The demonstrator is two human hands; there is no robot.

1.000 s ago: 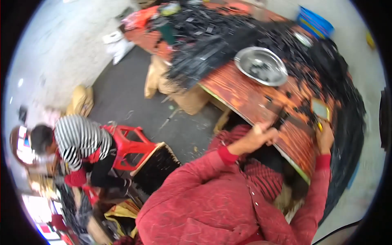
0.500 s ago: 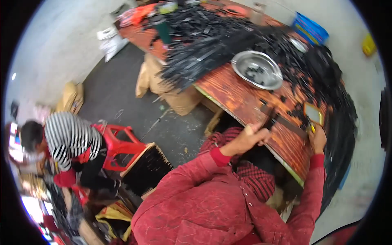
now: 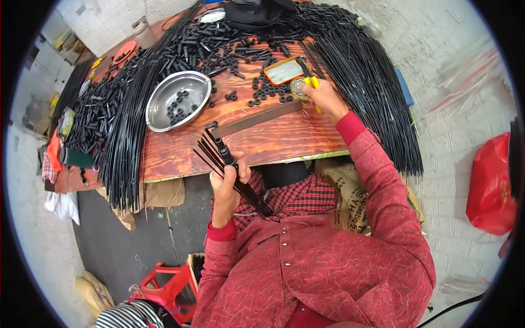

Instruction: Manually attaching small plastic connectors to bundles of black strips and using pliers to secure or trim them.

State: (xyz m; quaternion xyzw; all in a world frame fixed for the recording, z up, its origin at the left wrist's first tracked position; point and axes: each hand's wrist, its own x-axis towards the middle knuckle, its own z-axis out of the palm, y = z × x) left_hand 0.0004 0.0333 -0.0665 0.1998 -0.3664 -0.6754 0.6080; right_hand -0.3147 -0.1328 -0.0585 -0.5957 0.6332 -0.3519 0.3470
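My left hand [image 3: 232, 177] is closed round a thick black tube [image 3: 220, 145] and several thin black rods [image 3: 205, 150], held tilted just off the table's front edge. The tube's lower end [image 3: 262, 206] reaches down over my lap. At the right of the table, my right hand [image 3: 328, 100] is closed on a tool with yellow and black parts [image 3: 310, 82]; its exact kind is unclear. Beside its fingers are a small round tin [image 3: 298, 87] and an orange-rimmed rectangular tray [image 3: 281, 72]. A dark flat bar [image 3: 257, 119] lies on the wood between my hands.
A steel bowl [image 3: 156, 112] with small black rings stands left of centre on the wooden table [image 3: 284, 136]. Long black rods [image 3: 366, 93] hang over its right side, more [image 3: 123, 158] over its front-left edge. Loose black parts [image 3: 188, 46] cover the back. A red stool [image 3: 164, 284] and striped-clothed person [image 3: 134, 315] are lower left.
The view has swung toward the table, so the stool and the other person sit lower. My left hand's hold on the tube and rods shows clearly now. My right hand keeps the yellow tool.
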